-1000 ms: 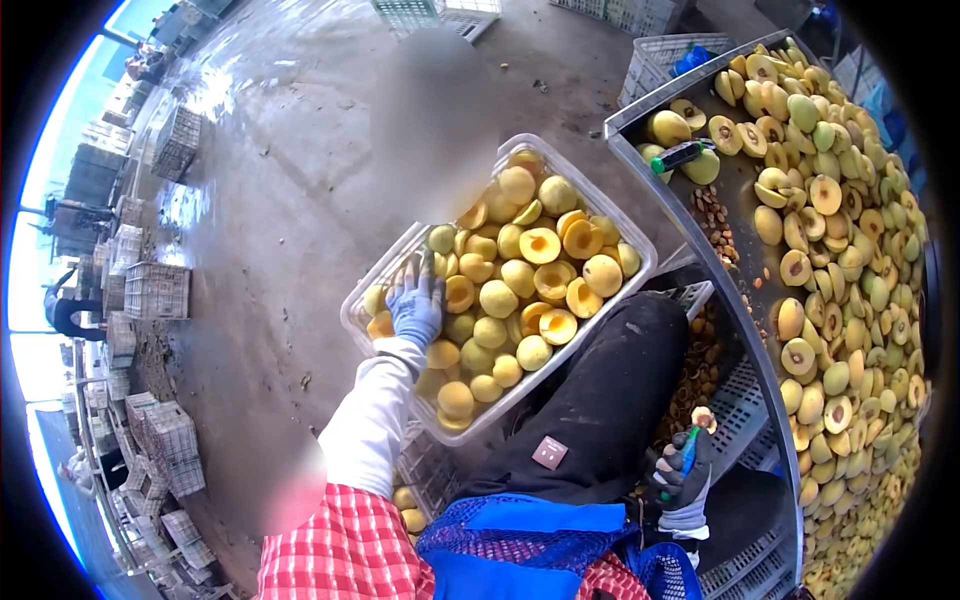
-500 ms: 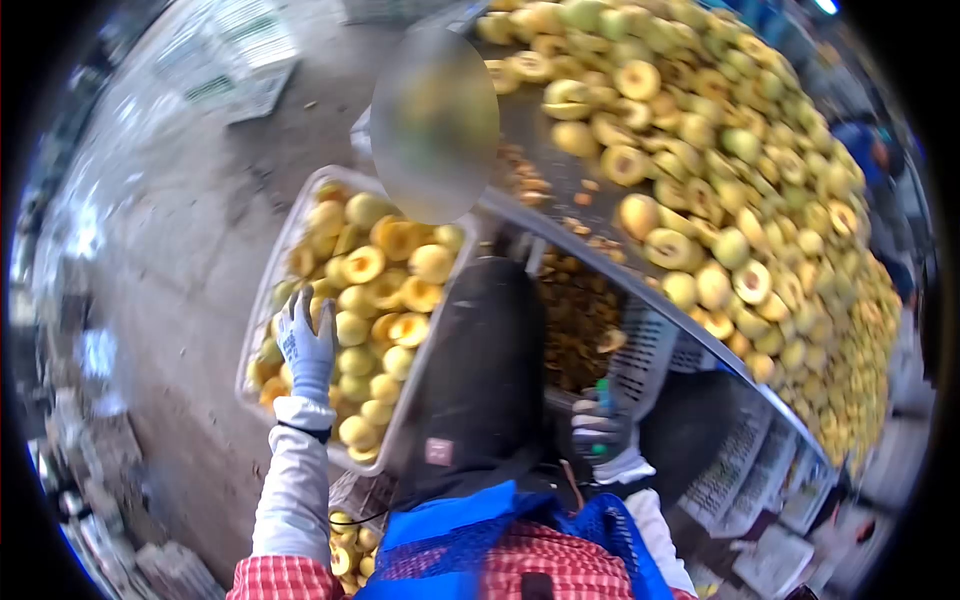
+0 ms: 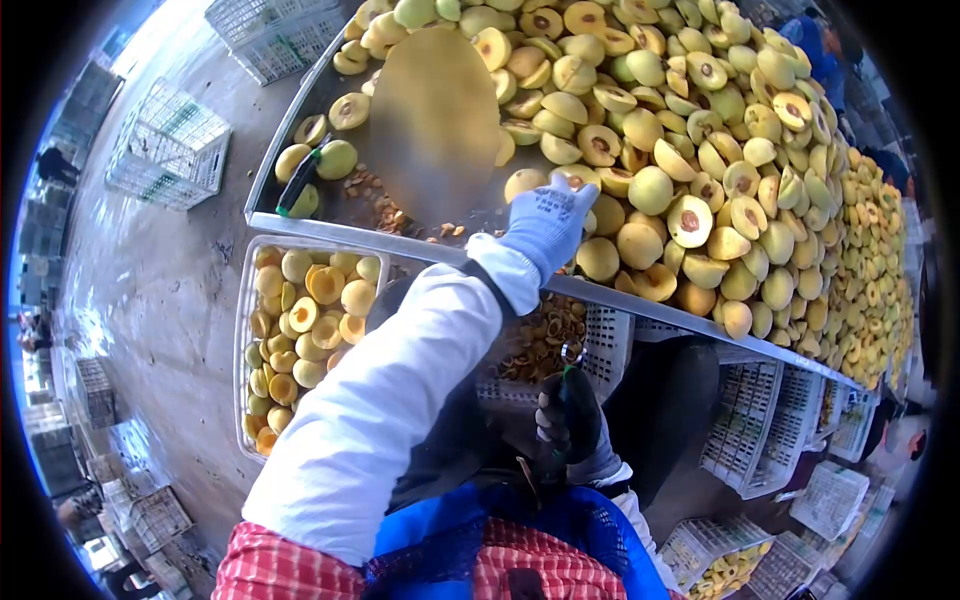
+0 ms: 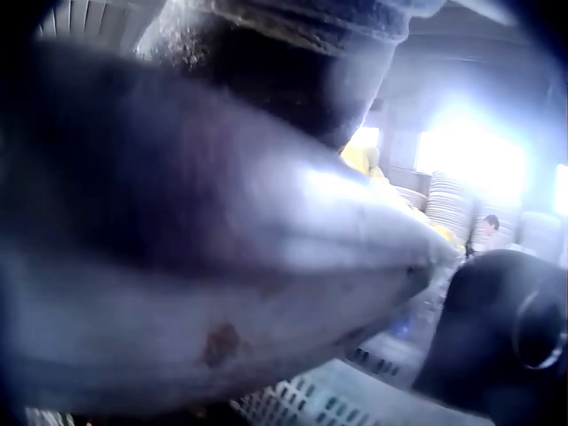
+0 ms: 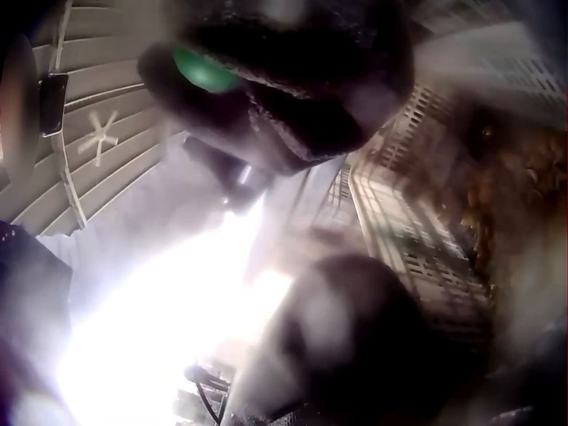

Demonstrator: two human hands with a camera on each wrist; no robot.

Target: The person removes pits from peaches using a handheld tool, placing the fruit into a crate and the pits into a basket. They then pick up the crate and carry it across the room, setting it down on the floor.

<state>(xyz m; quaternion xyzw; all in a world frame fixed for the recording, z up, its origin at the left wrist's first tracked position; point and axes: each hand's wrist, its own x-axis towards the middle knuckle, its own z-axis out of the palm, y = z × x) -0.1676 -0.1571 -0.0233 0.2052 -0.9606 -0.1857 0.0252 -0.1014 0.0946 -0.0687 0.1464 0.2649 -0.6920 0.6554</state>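
Observation:
My left hand (image 3: 548, 225), in a pale glove, reaches over the metal table's edge (image 3: 430, 250) and pinches a cut yellow fruit half (image 3: 577, 177) at the near side of the pile; its fingertips are partly hidden. Below the edge, my dark-gloved right hand (image 3: 572, 420) grips an upright tool with a bare metal loop (image 3: 571, 354) at its tip. The right wrist view shows the tool's green handle (image 5: 204, 71) between dark fingers. In the left wrist view the blurred table rim (image 4: 266, 266) hides the left hand's work.
A crate of fruit halves (image 3: 305, 318) stands left of my legs. Beneath the table edge, a crate (image 3: 606, 345) holds brown pits. Another tool (image 3: 300, 180) lies at the table's left corner, beside whole-looking fruit. More crates (image 3: 745, 420) stand at the right.
My left hand has left the fruit crate and moved to the pile on the table. The piece on the right hand's tool has come off. The head view has turned right.

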